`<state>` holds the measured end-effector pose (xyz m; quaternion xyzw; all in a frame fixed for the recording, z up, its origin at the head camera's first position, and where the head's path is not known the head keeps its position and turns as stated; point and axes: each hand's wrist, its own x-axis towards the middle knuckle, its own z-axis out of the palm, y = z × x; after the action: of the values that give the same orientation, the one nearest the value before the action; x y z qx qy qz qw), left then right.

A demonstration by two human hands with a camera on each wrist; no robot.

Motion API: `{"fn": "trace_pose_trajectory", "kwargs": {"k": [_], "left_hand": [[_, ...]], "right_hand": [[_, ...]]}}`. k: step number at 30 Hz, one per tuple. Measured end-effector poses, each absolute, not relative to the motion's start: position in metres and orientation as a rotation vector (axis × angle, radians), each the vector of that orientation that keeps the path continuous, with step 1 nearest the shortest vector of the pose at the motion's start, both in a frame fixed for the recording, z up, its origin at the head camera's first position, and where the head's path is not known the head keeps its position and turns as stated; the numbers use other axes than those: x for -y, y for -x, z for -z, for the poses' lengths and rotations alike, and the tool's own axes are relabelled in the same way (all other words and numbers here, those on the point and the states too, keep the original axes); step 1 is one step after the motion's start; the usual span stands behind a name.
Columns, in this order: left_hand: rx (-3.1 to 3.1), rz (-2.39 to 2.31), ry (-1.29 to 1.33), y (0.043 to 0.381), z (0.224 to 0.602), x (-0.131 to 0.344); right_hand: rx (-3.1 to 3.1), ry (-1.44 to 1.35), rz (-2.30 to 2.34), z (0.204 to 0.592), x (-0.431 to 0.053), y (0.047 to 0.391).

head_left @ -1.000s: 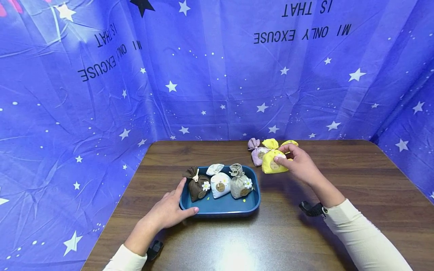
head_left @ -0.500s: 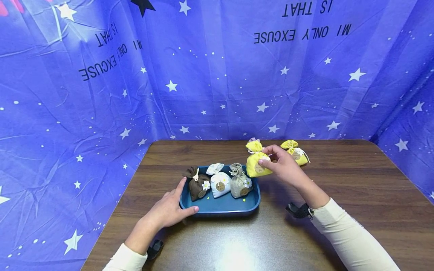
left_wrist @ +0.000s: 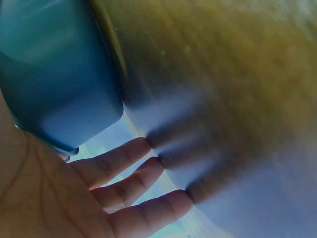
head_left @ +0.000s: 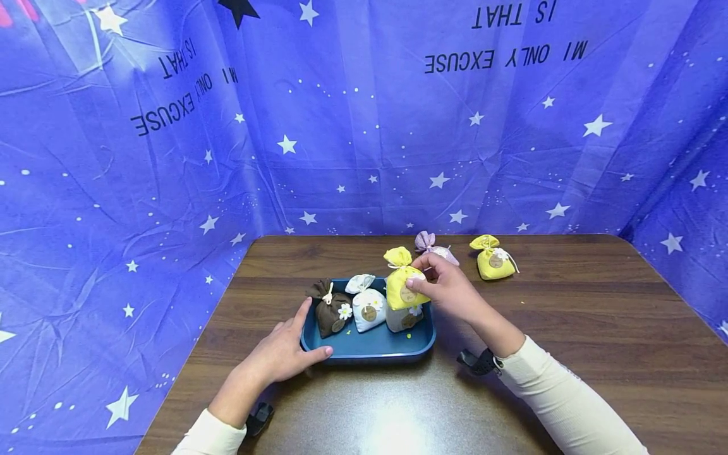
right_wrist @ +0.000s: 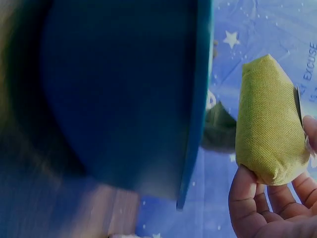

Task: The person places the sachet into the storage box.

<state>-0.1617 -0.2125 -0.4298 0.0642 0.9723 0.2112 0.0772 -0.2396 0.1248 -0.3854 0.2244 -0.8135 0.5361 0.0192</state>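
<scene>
My right hand (head_left: 449,287) pinches a yellow drawstring sachet (head_left: 402,289) between thumb and fingers. This sachet is above the right part of a blue tray (head_left: 370,359) and overlaps a grey-beige sachet (head_left: 400,322) in the head view. A white sachet (head_left: 368,309) and a dark brown sachet (head_left: 332,316) lie in the tray to its left. My left hand (head_left: 279,354) rests at the tray's left end, thumb on the front rim and forefinger at the left rim. In the left wrist view its other fingers (left_wrist: 151,210) stretch out straight beside the tray wall.
On the wooden table (head_left: 591,316), a second yellow sachet (head_left: 495,262) and a lilac sachet (head_left: 440,251) lie behind the tray to the right. A blue star-printed cloth (head_left: 364,158) hangs along the table's back and sides. Small yellow bits lie on the tray floor.
My right hand has carried the yellow sachet leftward from beside the lilac one to above the tray. The lilac and other yellow sachets show more fully. My left hand has stayed put.
</scene>
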Motion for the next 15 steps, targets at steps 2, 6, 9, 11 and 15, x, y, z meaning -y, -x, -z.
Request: {"fn": "trace_pose_trajectory", "kwargs": {"k": [2,6,9,11,15], "left_hand": [[-2.917,-0.637,-0.202,0.161,0.429,0.212],[-2.924,-0.645,-0.222,0.161,0.429,0.212],[-2.924,-0.640,-0.227,0.161,0.429,0.213],[-2.922,-0.632,-0.228,0.161,0.430,0.213],[-2.918,-0.626,-0.223,0.162,0.429,0.214]], "right_hand": [[2.536,-0.705,-1.663,0.386,-0.119,0.238],[2.556,-0.718,-1.644,0.385,-0.110,0.234],[2.565,-0.721,-1.649,0.384,-0.104,0.230],[2.567,-0.734,-1.657,0.384,-0.098,0.228],[2.557,-0.755,-1.685,0.387,-0.088,0.226]]}}
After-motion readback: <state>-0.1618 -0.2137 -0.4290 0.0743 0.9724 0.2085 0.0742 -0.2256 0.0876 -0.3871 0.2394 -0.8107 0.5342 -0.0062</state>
